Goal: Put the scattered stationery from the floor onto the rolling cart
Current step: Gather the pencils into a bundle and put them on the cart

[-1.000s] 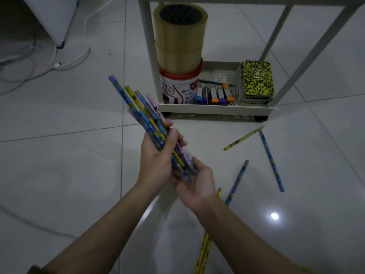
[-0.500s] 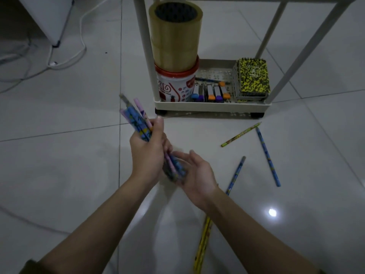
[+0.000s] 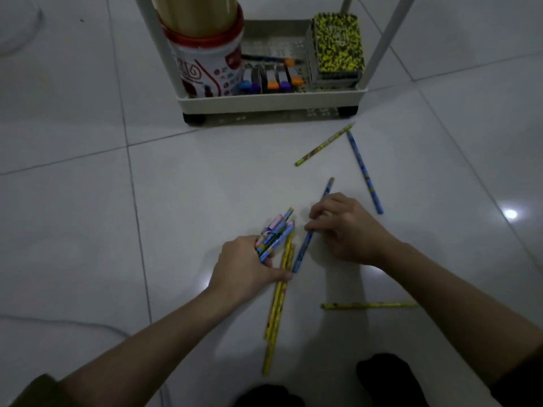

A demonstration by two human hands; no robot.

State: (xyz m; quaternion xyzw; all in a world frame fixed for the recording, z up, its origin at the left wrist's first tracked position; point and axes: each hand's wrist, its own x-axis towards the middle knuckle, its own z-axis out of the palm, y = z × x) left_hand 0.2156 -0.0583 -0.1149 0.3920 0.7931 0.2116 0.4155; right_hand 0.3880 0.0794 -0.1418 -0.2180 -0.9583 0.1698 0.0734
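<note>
My left hand [image 3: 245, 267] is shut on a bundle of pencils [image 3: 274, 232], held low against the floor. Its fingers also press on two long yellow pencils [image 3: 277, 301] that lie on the tiles. My right hand [image 3: 342, 227] rests on a blue pencil [image 3: 304, 251], pinching it with the fingertips. Farther right lie a second blue pencil [image 3: 364, 171] and a yellow pencil [image 3: 324, 145]. Another yellow pencil [image 3: 368, 305] lies under my right forearm. The rolling cart [image 3: 270, 102] stands at the top of the view.
The cart's bottom tray holds a white tub [image 3: 205, 69] with a tape roll [image 3: 194, 16] on top, several markers [image 3: 270, 79] and a yellow-black notebook stack [image 3: 338, 49]. A cable [image 3: 88, 326] runs across the floor at the left. Dark cloth [image 3: 388, 380] shows at the bottom edge.
My left hand has come down from mid-air to the floor with the pencil bundle. My right hand left the bundle and moved right onto the blue pencil.
</note>
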